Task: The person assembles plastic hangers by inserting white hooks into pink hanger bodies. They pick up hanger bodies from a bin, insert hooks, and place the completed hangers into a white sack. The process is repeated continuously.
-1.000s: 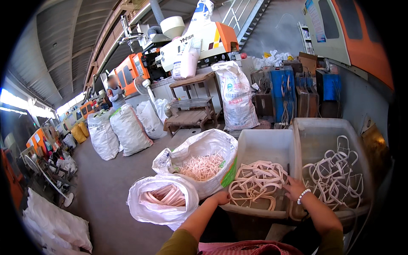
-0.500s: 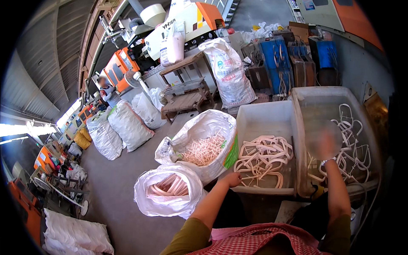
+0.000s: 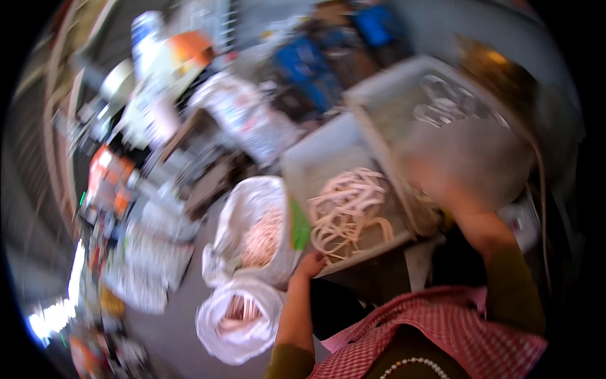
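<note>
My left hand point(image 3: 309, 264) is at the near left corner of a pale plastic bin point(image 3: 301, 150), its fingers curled over the rim. Inside that bin lies a tangled heap of pale pink curved plastic strips point(image 3: 350, 196). My right hand point(image 3: 435, 180) reaches over the near part of a second, larger bin point(image 3: 374, 136); a blur hides its fingers and anything in them. Toward the far end of this bin lie looped whitish strips point(image 3: 445, 101).
Left of the bins stands an open white sack point(image 3: 218, 252) of thin pink sticks. A smaller open white sack point(image 3: 211, 331) in front holds thicker pink pieces. Farther back are a tall full sack point(image 3: 246, 117), a wooden stand point(image 3: 218, 180) and blue metal blocks point(image 3: 308, 69).
The view has turned and blurred. My right hand has come nearer to me, toward the large bin's near side. My left hand stays at the smaller bin's corner.
</note>
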Tool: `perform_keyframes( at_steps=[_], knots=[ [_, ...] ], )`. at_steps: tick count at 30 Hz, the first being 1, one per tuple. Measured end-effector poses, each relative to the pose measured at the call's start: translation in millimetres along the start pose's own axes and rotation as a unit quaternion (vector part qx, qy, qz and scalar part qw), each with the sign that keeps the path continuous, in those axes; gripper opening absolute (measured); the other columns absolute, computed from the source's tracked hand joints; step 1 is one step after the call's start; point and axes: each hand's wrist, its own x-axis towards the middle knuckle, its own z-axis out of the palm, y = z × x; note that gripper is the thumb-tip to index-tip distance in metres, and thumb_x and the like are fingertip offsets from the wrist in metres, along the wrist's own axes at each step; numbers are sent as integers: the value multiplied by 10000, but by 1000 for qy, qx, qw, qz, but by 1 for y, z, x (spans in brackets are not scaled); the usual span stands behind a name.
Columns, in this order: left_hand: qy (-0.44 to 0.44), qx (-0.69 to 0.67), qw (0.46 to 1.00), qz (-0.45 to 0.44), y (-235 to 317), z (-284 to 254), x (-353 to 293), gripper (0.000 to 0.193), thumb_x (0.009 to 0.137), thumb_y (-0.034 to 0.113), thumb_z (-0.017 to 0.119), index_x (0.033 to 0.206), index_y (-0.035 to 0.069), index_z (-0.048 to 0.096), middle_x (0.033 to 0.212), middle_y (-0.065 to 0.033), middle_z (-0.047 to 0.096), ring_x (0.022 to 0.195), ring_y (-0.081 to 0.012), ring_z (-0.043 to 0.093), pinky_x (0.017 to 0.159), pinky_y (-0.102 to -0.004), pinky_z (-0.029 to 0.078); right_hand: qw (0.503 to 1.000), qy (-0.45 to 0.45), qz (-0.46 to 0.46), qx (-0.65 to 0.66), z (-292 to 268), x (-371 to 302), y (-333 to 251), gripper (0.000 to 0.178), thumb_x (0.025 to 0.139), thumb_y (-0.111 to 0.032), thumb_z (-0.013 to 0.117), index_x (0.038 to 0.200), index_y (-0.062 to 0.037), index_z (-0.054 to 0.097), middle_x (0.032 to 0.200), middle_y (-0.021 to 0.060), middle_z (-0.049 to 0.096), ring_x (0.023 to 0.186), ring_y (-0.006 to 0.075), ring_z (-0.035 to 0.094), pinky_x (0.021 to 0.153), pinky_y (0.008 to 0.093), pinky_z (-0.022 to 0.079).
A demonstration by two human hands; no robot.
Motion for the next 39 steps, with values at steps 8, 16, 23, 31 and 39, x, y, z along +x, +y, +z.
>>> perform_keyframes(
  at_steps=[8, 16, 23, 31, 39],
  knots=[
    [-48, -36, 997, -50, 37, -11, -1, 249, 875, 139, 604, 1071, -9, 565, 890, -103, 648, 741, -188, 673, 581, -272, 486, 997, -46, 57, -34, 3, 10, 19, 497, 761, -214, 691, 1218, -80, 549, 1232, 208, 527, 1170, 370, 521, 934, 469, 461],
    [-34, -18, 998, -47, 38, -13, -21, 255, 875, 132, 606, 1063, -38, 582, 873, -132, 659, 733, -207, 677, 658, -310, 528, 984, -22, 173, 26, -7, 19, 53, 598, 777, -203, 657, 1322, -83, 443, 1295, 230, 474, 1223, 366, 481, 962, 522, 433],
    [-23, -23, 998, -57, 21, -18, -26, 260, 870, 137, 605, 1060, -39, 585, 867, -138, 665, 730, -201, 677, 655, -308, 525, 953, 29, 279, 117, -16, 31, 90, 734, 738, -250, 714, 1341, -1, 378, 1168, 259, 578, 1106, 359, 574, 924, 423, 484],
    [3, 35, 999, -25, 38, -15, -38, 264, 880, 152, 607, 1079, -20, 604, 876, -135, 676, 762, -207, 673, 684, -312, 525, 949, -82, 294, 72, 11, 34, 139, 496, 772, -296, 691, 1103, 61, 595, 1005, 244, 660, 902, 332, 667, 740, 408, 551],
    [-32, -72, 995, 56, 115, -14, -37, 249, 888, 151, 629, 1091, 8, 603, 888, -113, 668, 818, -172, 647, 714, -302, 515, 963, -177, 163, -119, 47, 55, 172, 428, 808, -327, 651, 1040, 30, 605, 1006, 211, 620, 896, 321, 631, 741, 392, 523]
  ],
)
